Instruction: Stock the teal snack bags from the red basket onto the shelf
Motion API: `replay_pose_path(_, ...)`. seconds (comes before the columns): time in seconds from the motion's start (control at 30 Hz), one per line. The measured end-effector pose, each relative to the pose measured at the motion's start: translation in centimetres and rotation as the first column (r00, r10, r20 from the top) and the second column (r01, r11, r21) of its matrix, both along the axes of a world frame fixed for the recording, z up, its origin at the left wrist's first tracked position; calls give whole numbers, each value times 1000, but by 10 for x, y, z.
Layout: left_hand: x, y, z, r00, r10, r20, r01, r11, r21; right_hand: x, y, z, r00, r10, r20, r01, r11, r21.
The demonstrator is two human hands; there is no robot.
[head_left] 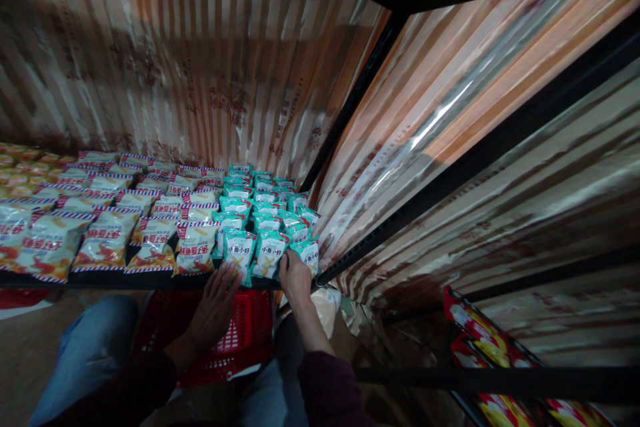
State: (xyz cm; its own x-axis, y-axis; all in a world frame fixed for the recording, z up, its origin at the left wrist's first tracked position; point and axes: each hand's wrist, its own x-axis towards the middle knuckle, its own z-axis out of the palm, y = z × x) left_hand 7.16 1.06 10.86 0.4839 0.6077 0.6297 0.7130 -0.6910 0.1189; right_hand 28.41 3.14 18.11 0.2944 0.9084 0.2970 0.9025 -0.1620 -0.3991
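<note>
Rows of small teal-and-white snack bags point(240, 248) stand at the right end of a black shelf. My right hand point(295, 277) is at the front row, its fingers curled at the edge between a middle bag point(270, 252) and the rightmost front bag point(309, 253); whether it grips either is hidden. My left hand point(216, 300) lies with its fingers stretched out against the lower front of the left teal bag, at the shelf edge. Left of the teal ones are several rows of white bags with red lettering point(195, 247).
Yellow packs point(30, 167) fill the shelf's far left. Below the shelf a red basket point(250, 327) sits between my knees. A black shelf post point(360, 93) and slanting bars frame the right side. Red and yellow packages point(485, 340) lie at the lower right.
</note>
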Motion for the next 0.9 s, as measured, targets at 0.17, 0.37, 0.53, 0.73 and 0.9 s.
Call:
replay_pose_path(0.17,0,-1,0,999,-10,40,11,1000,-14,-3,4,-4,999,-3,-32,3,1000,26)
replay_pose_path(0.37,2,-2,-1,999,9,39,-8,1000,-24,-9,3,-14,993,47,-103,-38,995,90)
replay_pose_path(0.53,2,-2,-3,999,5,35,-4,999,-40,-16,-15,-27,987,92,-135,-71,986,150)
replay_pose_path(0.73,3,-4,-6,999,20,38,-18,998,-53,-26,-37,-44,993,108,-42,-94,965,244)
replay_pose_path(0.9,4,-6,-7,999,43,33,-41,998,-55,-38,-39,-45,991,125,56,-136,955,263)
